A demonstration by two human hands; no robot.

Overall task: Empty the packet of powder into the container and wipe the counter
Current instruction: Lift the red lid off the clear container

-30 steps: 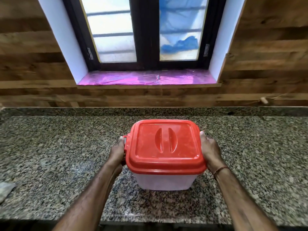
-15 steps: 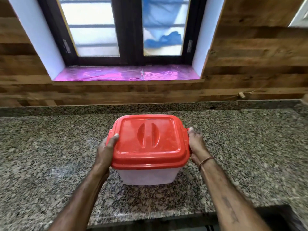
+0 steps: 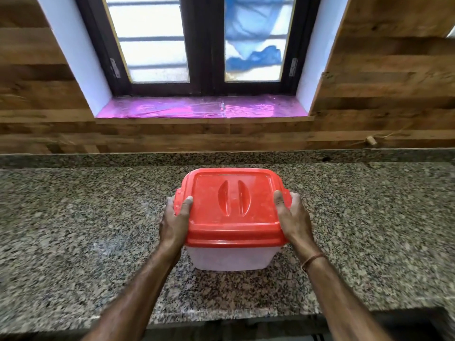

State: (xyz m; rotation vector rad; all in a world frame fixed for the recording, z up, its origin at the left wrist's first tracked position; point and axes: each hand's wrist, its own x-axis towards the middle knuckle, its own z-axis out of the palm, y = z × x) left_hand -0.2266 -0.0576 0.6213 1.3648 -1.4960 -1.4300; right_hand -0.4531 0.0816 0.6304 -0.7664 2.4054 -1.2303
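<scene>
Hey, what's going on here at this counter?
A person stands at a speckled stone counter under a window, with both hands on a plastic container. The left hand and the right hand each grip a side edge of its red lid, thumbs on top. The lid is on and the container rests on the counter. No packet of powder or cloth is in view.

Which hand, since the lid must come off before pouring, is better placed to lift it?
Right, narrowly. The right hand has its thumb on the lid and fingers round its side tab; the left hand grips likewise and could steady the container.
</scene>
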